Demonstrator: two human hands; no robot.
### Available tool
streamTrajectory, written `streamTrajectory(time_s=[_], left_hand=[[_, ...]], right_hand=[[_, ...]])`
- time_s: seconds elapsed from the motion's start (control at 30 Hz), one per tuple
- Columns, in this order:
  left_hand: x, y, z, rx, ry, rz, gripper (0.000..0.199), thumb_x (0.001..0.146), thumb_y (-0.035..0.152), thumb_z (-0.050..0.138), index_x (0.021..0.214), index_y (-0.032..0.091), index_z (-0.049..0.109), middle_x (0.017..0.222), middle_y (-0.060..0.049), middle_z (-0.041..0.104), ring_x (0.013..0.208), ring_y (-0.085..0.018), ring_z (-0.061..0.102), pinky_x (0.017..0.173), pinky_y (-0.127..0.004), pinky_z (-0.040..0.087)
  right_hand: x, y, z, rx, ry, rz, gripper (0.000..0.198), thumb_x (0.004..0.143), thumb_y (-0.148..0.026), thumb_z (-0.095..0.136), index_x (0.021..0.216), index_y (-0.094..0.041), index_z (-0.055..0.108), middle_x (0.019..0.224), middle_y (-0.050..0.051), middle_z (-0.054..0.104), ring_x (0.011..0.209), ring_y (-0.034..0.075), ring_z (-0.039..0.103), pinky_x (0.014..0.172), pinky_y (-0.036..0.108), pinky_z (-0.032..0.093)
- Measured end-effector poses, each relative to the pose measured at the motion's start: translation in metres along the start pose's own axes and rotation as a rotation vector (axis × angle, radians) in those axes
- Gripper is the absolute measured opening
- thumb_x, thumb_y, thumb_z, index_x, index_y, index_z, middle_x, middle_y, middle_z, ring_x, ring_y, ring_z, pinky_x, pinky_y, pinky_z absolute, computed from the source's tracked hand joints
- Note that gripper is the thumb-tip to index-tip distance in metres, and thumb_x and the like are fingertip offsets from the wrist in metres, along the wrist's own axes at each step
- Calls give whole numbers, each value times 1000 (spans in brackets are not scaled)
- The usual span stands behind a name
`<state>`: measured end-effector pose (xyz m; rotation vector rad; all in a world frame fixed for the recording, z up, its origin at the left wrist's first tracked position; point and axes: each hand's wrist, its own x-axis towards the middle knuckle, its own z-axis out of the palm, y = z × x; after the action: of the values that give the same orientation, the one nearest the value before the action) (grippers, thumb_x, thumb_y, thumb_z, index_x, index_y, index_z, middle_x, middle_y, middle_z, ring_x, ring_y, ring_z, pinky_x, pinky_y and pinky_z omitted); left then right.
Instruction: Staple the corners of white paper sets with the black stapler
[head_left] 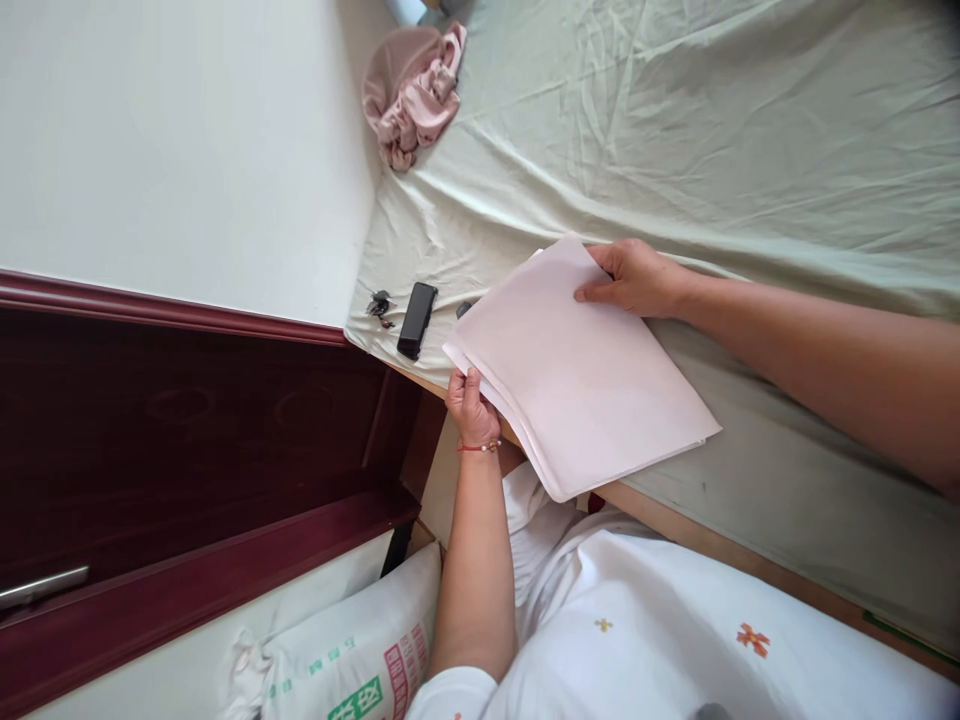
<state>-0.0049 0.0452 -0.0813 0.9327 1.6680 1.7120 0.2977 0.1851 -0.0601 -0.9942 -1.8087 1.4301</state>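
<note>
A stack of white paper sheets point(577, 380) is held tilted over the edge of the cloth-covered surface, its sheets slightly fanned at the left side. My left hand point(472, 408), with a red beaded bracelet at the wrist, pinches the stack's left corner, thumb on top. At the upper right edge, my right hand point(634, 278) grips the sheets, thumb and a finger lying on the top face and the other fingers hidden. Left of the paper lies a black rectangular case-like object point(417, 320). A small dark item point(463, 310) is partly covered by the sheets.
The pale green cloth point(675, 130) is wrinkled. A small tangle of dark objects point(381, 304) lies by its left corner, and a pink satin fabric bundle point(416, 95) at the back. A dark red wooden cabinet point(187, 400) stands left; below is a printed white sack point(360, 640).
</note>
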Motion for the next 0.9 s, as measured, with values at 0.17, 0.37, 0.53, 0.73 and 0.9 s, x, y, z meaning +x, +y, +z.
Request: streamTrajectory(time_s=[0.17, 0.37, 0.53, 0.73, 0.9], left_hand=[[-5, 2, 3, 71, -22, -33, 59, 61, 65, 101, 92, 19, 81, 96, -6, 81, 98, -23, 77, 93, -35, 62], [-3, -2, 0, 69, 9, -12, 59, 61, 62, 102, 97, 19, 82, 102, -7, 83, 104, -25, 78, 98, -37, 62], [-2, -2, -1, 65, 34, -11, 61, 58, 60, 104, 98, 19, 82, 103, -7, 84, 97, -23, 78, 92, -35, 63], [0, -4, -2, 59, 74, -34, 66, 51, 60, 107, 96, 19, 83, 104, -7, 85, 94, -23, 80, 90, -34, 64], [1, -6, -4, 52, 75, -51, 68, 51, 56, 108, 102, 19, 83, 109, -9, 86, 100, -25, 81, 95, -37, 64]], right_hand=[[0, 5, 1, 14, 5, -40, 17, 83, -27, 73, 100, -23, 76, 104, 5, 83, 101, 31, 76, 99, 49, 61], [3, 9, 5, 11, 74, -35, 24, 83, -32, 75, 105, -23, 77, 109, 5, 82, 103, 30, 75, 92, 43, 61], [-2, 4, 2, -15, 62, -47, 24, 84, -33, 76, 105, -20, 79, 105, 4, 81, 102, 30, 74, 92, 41, 60], [-14, -9, -2, -35, 34, -69, 23, 89, -34, 73, 109, -23, 79, 114, 6, 83, 108, 32, 75, 99, 47, 61], [-14, -10, 1, -49, 55, -60, 19, 91, -30, 70, 106, -23, 78, 113, 7, 83, 107, 32, 75, 101, 47, 61]])
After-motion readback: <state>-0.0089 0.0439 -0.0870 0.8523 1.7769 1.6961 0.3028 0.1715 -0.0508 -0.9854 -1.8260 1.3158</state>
